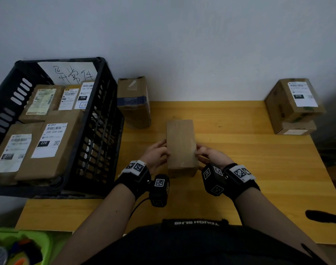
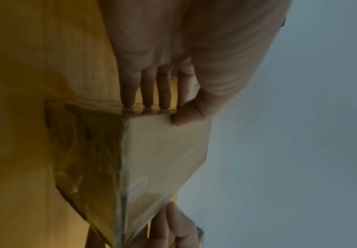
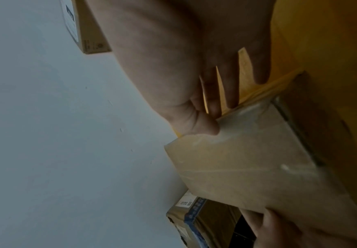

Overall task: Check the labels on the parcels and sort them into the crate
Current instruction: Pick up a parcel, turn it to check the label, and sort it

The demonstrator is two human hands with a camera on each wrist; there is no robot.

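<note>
Both hands, left (image 1: 157, 154) and right (image 1: 211, 155), pinching plain parcel (image 1: 181, 145) on surface (image 1: 239, 150); label unseen. Next: rotate, read, crate (image 1: 98, 119).

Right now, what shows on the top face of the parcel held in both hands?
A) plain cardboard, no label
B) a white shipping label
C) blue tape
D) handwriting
A: the parcel, gripped by the left hand and right hand, shows only bare brown cardboard on top in the head view.

Brown parcel (image 1: 181, 146), black crate (image 1: 98, 131), yellow wooden table (image 1: 239, 159)
</note>
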